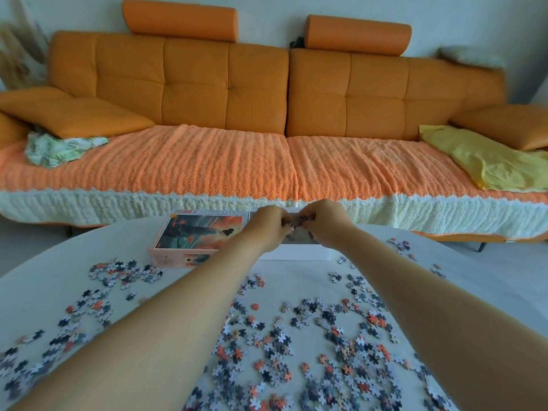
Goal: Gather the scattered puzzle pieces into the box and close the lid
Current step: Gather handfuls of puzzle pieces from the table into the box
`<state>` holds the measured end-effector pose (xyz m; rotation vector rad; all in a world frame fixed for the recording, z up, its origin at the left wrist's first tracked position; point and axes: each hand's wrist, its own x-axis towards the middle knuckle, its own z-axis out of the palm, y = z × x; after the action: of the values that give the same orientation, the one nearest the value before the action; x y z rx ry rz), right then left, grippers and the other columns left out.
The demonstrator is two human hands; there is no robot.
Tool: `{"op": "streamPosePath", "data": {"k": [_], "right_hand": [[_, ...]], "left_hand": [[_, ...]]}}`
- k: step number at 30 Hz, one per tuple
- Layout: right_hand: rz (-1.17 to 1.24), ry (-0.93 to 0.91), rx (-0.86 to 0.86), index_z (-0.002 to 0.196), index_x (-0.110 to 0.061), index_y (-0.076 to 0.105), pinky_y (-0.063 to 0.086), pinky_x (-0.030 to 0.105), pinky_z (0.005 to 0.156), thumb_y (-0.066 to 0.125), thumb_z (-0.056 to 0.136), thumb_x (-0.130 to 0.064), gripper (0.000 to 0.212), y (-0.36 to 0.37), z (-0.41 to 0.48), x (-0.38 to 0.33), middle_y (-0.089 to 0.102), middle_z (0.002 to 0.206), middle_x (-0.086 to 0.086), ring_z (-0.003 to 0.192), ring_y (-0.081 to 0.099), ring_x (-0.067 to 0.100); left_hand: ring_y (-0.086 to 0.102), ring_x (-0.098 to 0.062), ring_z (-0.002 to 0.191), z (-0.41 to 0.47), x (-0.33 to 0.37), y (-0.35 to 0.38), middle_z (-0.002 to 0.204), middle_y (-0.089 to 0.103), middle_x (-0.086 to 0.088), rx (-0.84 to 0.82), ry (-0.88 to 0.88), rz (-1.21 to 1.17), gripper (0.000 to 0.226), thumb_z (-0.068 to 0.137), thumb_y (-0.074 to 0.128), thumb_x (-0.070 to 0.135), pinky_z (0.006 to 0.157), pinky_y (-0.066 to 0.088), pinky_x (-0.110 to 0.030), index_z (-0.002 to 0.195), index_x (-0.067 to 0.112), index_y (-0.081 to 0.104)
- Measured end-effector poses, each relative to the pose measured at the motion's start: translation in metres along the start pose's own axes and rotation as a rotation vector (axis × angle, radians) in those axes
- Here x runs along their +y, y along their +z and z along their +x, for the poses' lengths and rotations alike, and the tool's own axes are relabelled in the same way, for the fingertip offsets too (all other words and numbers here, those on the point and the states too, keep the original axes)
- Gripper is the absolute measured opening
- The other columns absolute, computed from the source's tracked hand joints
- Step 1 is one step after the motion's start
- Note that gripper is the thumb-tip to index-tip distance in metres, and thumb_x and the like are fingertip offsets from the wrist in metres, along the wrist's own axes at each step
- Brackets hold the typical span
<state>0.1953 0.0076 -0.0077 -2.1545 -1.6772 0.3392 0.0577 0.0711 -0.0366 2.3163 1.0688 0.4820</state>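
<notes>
Both my arms reach across the white round table [189, 277] to its far side. My left hand [268, 228] and my right hand [323, 223] are cupped together over the open white box [299, 253], fingers closed on a clump of puzzle pieces [296, 222]. The box lid [194, 237], printed with an orange and dark picture, lies just left of the box. Many loose puzzle pieces [296, 345] in grey, white and orange are scattered over the near table, with another patch at the left [118, 271] and a few at the far right [401, 246].
An orange sofa [225, 93] with an orange knitted cover runs along the wall behind the table. A green patterned cloth [59, 149] lies on its left seat and a yellow cloth [480, 161] on its right. Floor shows between table and sofa.
</notes>
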Motion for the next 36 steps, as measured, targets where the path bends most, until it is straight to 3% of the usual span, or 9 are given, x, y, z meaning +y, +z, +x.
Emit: {"op": "streamPosePath", "data": {"k": [4, 8, 12, 18, 23, 26, 30, 33, 36], "right_hand": [[-0.025, -0.019, -0.099, 0.109, -0.027, 0.073, 0.036, 0.024, 0.045, 0.045, 0.099, -0.011, 0.034, 0.017, 0.005, 0.007, 0.061, 0.069, -0.003, 0.050, 0.043, 0.015], [-0.027, -0.062, -0.057, 0.110, -0.024, 0.073, 0.042, 0.023, 0.048, 0.044, 0.099, -0.014, 0.033, 0.015, 0.002, 0.006, 0.070, 0.082, 0.001, 0.053, 0.051, 0.013], [-0.128, -0.112, -0.173, 0.105, -0.018, 0.072, 0.052, 0.033, 0.074, 0.044, 0.097, -0.019, 0.029, 0.017, -0.019, 0.007, 0.070, 0.096, 0.006, 0.084, 0.063, 0.023], [-0.102, -0.122, -0.159, 0.131, -0.034, 0.058, 0.045, 0.025, 0.059, 0.044, 0.098, -0.017, 0.040, 0.020, -0.060, 0.015, 0.064, 0.095, -0.004, 0.058, 0.052, 0.008], [-0.107, -0.093, -0.149, 0.128, -0.035, 0.059, 0.055, 0.036, 0.081, 0.044, 0.097, -0.017, 0.039, 0.020, -0.097, 0.017, 0.063, 0.127, -0.003, 0.096, 0.064, 0.020], [-0.096, -0.120, -0.155, 0.127, -0.036, 0.060, 0.055, 0.035, 0.077, 0.045, 0.097, -0.018, 0.038, 0.020, -0.121, 0.018, 0.064, 0.124, -0.003, 0.092, 0.064, 0.018], [-0.097, -0.140, -0.168, 0.133, -0.037, 0.054, 0.054, 0.035, 0.081, 0.045, 0.097, -0.020, 0.041, 0.020, -0.151, 0.017, 0.060, 0.131, 0.000, 0.098, 0.063, 0.020], [-0.083, -0.221, -0.018, 0.136, -0.030, 0.053, 0.046, 0.036, 0.100, 0.049, 0.096, -0.017, 0.042, 0.018, -0.171, 0.020, 0.051, 0.140, -0.001, 0.124, 0.050, 0.020], [-0.091, -0.275, 0.139, 0.113, -0.024, 0.069, 0.052, 0.033, 0.082, 0.050, 0.094, -0.013, 0.029, 0.015, -0.192, 0.024, 0.063, 0.118, -0.003, 0.104, 0.059, 0.018]], "left_hand": [[0.046, -0.020, 0.055, 0.004, -0.011, 0.012, 0.074, 0.057, -0.020, -0.089, -0.024, 0.058, 0.026, 0.102, 0.045, 0.018, 0.050, 0.027, -0.030, 0.118, 0.010, 0.065], [0.048, -0.024, 0.062, -0.007, -0.019, 0.013, 0.071, 0.048, -0.006, -0.092, 0.100, 0.199, 0.033, 0.103, 0.039, 0.020, 0.062, 0.040, -0.036, 0.077, 0.014, 0.059], [0.057, -0.026, 0.085, -0.029, -0.018, 0.012, 0.096, 0.059, -0.004, 0.024, 0.146, 0.394, 0.033, 0.102, 0.039, 0.031, 0.071, 0.041, -0.034, 0.101, 0.016, 0.068], [0.052, -0.025, 0.121, -0.074, -0.005, 0.010, 0.134, 0.055, -0.002, -0.074, 0.092, 0.332, 0.041, 0.101, 0.042, 0.031, 0.093, 0.046, -0.038, 0.141, 0.023, 0.048], [0.055, -0.023, 0.119, -0.108, 0.014, 0.009, 0.138, 0.055, 0.000, -0.126, 0.085, 0.294, 0.040, 0.102, 0.042, 0.033, 0.089, 0.047, -0.034, 0.141, 0.028, 0.048], [0.062, -0.022, 0.099, -0.129, 0.022, 0.010, 0.125, 0.063, -0.001, -0.120, 0.096, 0.290, 0.036, 0.101, 0.043, 0.033, 0.074, 0.048, -0.032, 0.136, 0.030, 0.053], [0.055, -0.022, 0.117, -0.158, 0.028, 0.017, 0.133, 0.057, -0.001, -0.101, 0.103, 0.248, 0.039, 0.101, 0.045, 0.029, 0.087, 0.044, -0.031, 0.140, 0.024, 0.049], [0.039, -0.015, 0.132, -0.175, 0.029, 0.023, 0.140, 0.046, 0.003, 0.040, 0.174, 0.242, 0.043, 0.100, 0.048, 0.026, 0.108, 0.033, -0.030, 0.143, 0.019, 0.045], [0.044, -0.012, 0.124, -0.188, 0.036, 0.032, 0.131, 0.052, 0.006, 0.111, 0.254, 0.250, 0.034, 0.099, 0.048, 0.022, 0.103, 0.036, -0.027, 0.133, 0.021, 0.054]]}}
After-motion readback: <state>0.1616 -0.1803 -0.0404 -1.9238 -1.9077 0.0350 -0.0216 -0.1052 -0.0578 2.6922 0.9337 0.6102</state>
